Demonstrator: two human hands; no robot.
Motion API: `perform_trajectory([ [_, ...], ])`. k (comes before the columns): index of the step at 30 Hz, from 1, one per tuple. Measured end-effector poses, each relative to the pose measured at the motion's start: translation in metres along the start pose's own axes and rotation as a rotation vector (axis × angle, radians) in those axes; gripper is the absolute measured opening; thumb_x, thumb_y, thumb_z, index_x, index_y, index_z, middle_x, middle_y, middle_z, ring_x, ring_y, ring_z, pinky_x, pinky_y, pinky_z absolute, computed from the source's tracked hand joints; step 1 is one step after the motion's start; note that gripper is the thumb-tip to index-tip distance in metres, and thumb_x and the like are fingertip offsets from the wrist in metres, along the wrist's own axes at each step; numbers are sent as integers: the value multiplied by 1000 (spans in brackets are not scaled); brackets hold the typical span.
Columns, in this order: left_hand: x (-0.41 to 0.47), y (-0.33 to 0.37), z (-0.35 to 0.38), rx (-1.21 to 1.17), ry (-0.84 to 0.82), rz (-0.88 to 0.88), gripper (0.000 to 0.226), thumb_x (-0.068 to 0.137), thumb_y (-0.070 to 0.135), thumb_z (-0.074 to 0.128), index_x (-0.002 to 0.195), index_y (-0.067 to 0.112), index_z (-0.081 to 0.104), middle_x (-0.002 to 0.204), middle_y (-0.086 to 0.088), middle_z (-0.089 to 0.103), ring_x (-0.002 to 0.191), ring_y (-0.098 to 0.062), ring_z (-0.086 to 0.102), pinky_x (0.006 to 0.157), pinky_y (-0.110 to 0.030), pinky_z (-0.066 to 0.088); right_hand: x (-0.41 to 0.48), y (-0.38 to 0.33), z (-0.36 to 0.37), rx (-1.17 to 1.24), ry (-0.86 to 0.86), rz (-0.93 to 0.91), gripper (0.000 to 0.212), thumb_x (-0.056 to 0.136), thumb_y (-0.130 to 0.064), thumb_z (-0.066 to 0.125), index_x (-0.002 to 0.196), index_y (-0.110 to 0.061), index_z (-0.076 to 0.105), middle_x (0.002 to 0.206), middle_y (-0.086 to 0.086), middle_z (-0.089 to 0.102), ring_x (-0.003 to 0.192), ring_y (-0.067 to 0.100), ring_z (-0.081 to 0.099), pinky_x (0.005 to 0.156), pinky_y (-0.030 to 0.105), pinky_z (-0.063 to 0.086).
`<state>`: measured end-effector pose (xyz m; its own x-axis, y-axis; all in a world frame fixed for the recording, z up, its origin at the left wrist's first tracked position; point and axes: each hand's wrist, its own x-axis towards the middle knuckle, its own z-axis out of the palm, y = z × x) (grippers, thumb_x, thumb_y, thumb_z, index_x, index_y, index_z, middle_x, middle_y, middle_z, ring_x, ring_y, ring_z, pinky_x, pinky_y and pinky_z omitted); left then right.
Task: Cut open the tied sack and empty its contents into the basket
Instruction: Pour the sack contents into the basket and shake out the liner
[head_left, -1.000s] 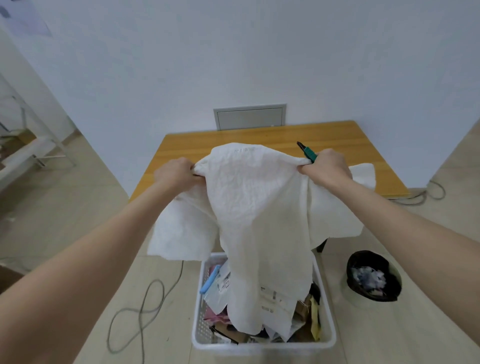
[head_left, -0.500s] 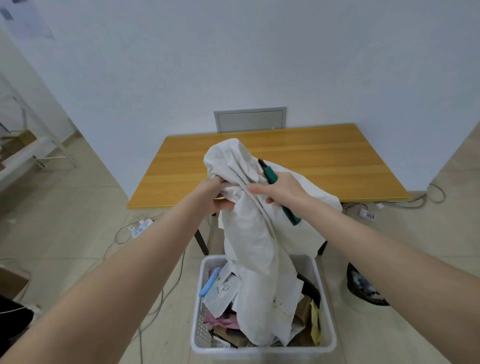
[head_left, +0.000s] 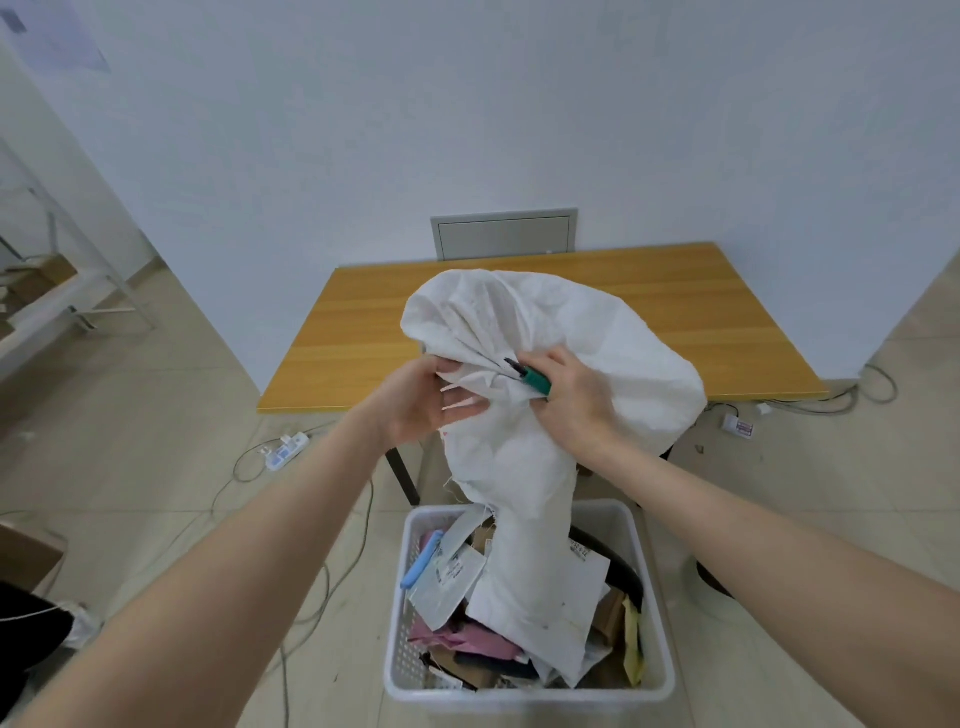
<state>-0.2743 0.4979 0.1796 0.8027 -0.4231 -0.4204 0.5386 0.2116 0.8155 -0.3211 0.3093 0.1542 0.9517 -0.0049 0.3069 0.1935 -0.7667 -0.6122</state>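
Observation:
A limp white woven sack (head_left: 566, 338) hangs bunched in front of me, its lower end trailing into the white plastic basket (head_left: 658, 660) on the floor. The basket holds papers, packets, a pink item and a blue piece. My left hand (head_left: 421, 405) is against the sack's gathered left side, fingers fairly straight under the folds. My right hand (head_left: 571, 405) grips the bunched cloth together with a green-handled cutter (head_left: 532, 378), whose dark tip pokes out toward the left.
A wooden table (head_left: 675, 312) stands against the white wall behind the sack. Cables and a power strip (head_left: 285, 451) lie on the tiled floor at left. More cables and a plug run at the right. A dark bin edge (head_left: 711, 577) shows beside the basket.
The sack went from spread wide between both hands to gathered into a bundle. Both hands came together at its middle, and the cloth's top puffed out to the right.

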Motion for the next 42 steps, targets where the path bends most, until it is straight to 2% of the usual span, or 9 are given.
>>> perform_trajectory([
  [3, -14, 23, -29, 249, 46, -27, 31, 75, 16, 59, 106, 11, 59, 106, -4, 63, 102, -22, 62, 89, -44, 53, -3, 12, -4, -35, 88, -74, 47, 74, 7, 66, 114, -16, 69, 101, 9, 62, 87, 34, 62, 71, 46, 53],
  [7, -17, 57, -42, 630, 559, 333, 21, 88, 15, 58, 108, 17, 59, 108, -3, 55, 96, -16, 54, 78, -29, 48, -7, 23, -7, -198, 153, -219, 41, 59, 11, 73, 89, -17, 72, 82, 8, 59, 62, 33, 60, 47, 35, 51],
  [10, -13, 66, -16, 1096, 261, 411, 61, 83, 23, 70, 136, 26, 42, 133, 6, 45, 120, -10, 41, 96, -27, 36, -10, 15, -7, -274, 172, -329, 27, 63, 3, 71, 80, -18, 70, 78, 6, 58, 56, 29, 56, 42, 25, 40],
  [14, 3, 49, 10, 1627, -55, 15, 114, 68, 38, 81, 149, 31, 1, 156, 6, 16, 143, -17, 18, 117, -43, 19, -13, 9, -2, -231, 205, -356, 16, 69, -1, 63, 75, -15, 65, 77, 8, 57, 54, 30, 54, 36, 27, 39],
  [20, 21, 7, 15, 1518, -174, -67, 132, 55, 54, 84, 148, 33, -8, 153, 2, 26, 139, -22, 28, 115, -45, 26, -20, 15, 7, -58, 290, -177, 32, 59, 18, 66, 77, -9, 63, 79, 9, 55, 57, 29, 54, 39, 36, 46],
  [25, 19, -15, 21, 1347, -165, 55, 103, 60, 41, 86, 141, 30, 25, 132, 8, 49, 121, -16, 47, 104, -35, 38, -24, 15, 14, 84, 342, -94, 24, 66, 13, 68, 78, -8, 64, 79, 0, 49, 64, 24, 54, 48, 38, 48],
  [30, 19, -25, 23, 1326, -61, 75, 67, 49, 48, 84, 106, 21, 61, 101, 2, 69, 96, -18, 63, 91, -40, 51, -27, 7, 18, 230, 313, 15, 22, 71, 12, 64, 74, -10, 63, 78, -4, 47, 66, 21, 52, 56, 21, 39],
  [36, 14, -33, 30, 1516, 195, 238, 37, 63, 35, 79, 61, 16, 48, 59, 3, 50, 58, -17, 45, 52, -28, 33, -28, 17, -7, 285, -34, -40, 33, 70, 7, 58, 82, -22, 67, 87, -12, 46, 80, 8, 52, 71, 8, 39],
  [42, 8, -50, 25, 2014, 358, 447, 38, 74, 36, 63, 104, 16, 52, 92, -3, 66, 85, -30, 60, 60, -31, 29, -10, 28, -45, 401, 70, 183, 18, 81, -27, 70, 95, -38, 65, 105, -12, 53, 92, 4, 52, 86, 33, 46],
])
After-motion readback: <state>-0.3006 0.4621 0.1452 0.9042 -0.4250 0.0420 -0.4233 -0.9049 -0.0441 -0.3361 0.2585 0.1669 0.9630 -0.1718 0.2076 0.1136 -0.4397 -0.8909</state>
